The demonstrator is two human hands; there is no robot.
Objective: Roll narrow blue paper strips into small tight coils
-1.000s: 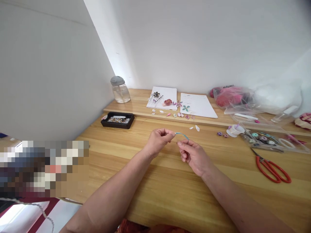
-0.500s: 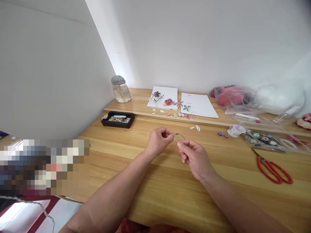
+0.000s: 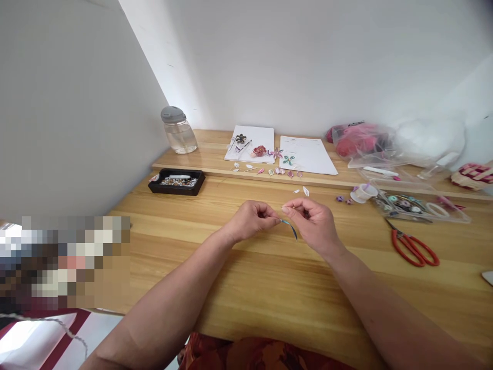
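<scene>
Over the middle of the wooden table (image 3: pixel 269 282), my left hand (image 3: pixel 252 221) is closed in a pinch on one end of a thin blue-green strip (image 3: pixel 291 229). Its loose end curves down to the right, below my right hand. My right hand (image 3: pixel 314 221) has thumb and forefinger pressed together close beside the left fingertips. Whatever lies between those right fingers is too small to make out. Just beyond my hands lie two small white petal-shaped pieces (image 3: pixel 305 191).
Red-handled scissors (image 3: pixel 414 249) and a bag of small parts (image 3: pixel 408 205) lie at right, near a white spool (image 3: pixel 363 193). A black bead tray (image 3: pixel 177 182) sits at left. On the raised ledge stand a water bottle (image 3: pixel 179 132) and white papers (image 3: pixel 308 154) with flower ornaments.
My right hand has let go of the strip's far end and moved up beside the left fingertips. The strip now droops downward. The whole view has shifted slightly.
</scene>
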